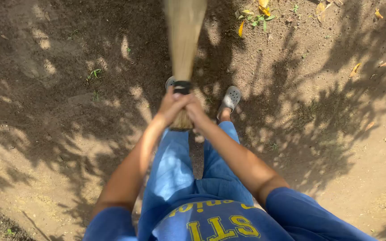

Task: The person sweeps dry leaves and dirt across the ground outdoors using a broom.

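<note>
Both of my hands grip the bound end of a straw broom (183,40) that points away from me toward the top of the view. My left hand (170,107) wraps the bundle from the left. From the right, my right hand (195,109) closes on it. A black band (182,86) ties the straw just above my fingers. The broom's far part is blurred. Below my arms I see my blue trousers and grey perforated clogs (231,98) on the dirt.
Bare brown soil (68,134) lies all round, dappled with tree shadow. Dry yellow leaves (264,9) and small green sprouts (94,73) are scattered at the top and right. More leaves (356,69) lie at the right.
</note>
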